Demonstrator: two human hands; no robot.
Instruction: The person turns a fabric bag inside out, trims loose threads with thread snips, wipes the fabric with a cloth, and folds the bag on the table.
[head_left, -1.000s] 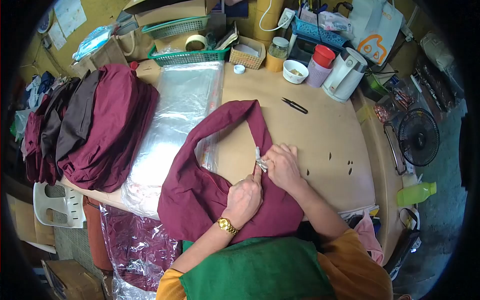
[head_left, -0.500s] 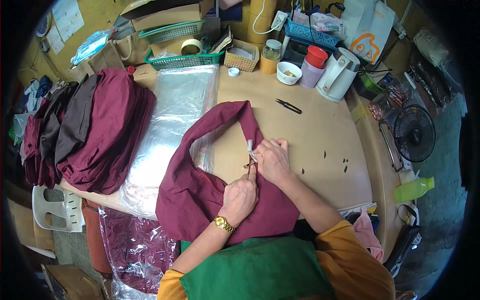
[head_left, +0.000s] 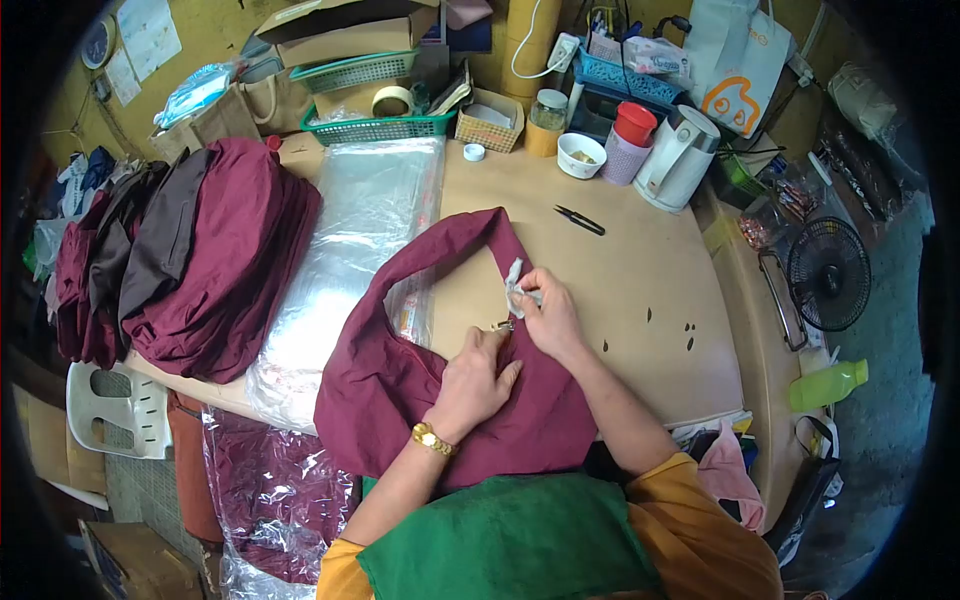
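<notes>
A maroon cloth bag point(head_left: 375, 390) with a wide looped strap lies at the front of the table. My left hand point(head_left: 473, 378), wearing a gold watch point(head_left: 431, 437), presses on the bag, fingers bent at a small metal clasp point(head_left: 503, 326) near the strap's lower right end and thumb held apart. My right hand point(head_left: 552, 315) pinches a crumpled piece of thin white wrapping point(head_left: 516, 276) just above the clasp. The wrapping overlaps the strap.
Stacked maroon bags point(head_left: 225, 270) stand left, beside flat clear plastic bags point(head_left: 370, 220). Black thread snips point(head_left: 580, 220) lie beyond my right hand. Behind are a bowl point(head_left: 580, 160), a white kettle point(head_left: 680, 160) and a green basket point(head_left: 380, 128). A fan point(head_left: 830, 272) is at right.
My right hand has lifted slightly up and right with the white wrapping, and the clasp shows more clearly. My left hand has turned, its thumb now spread from the fingers.
</notes>
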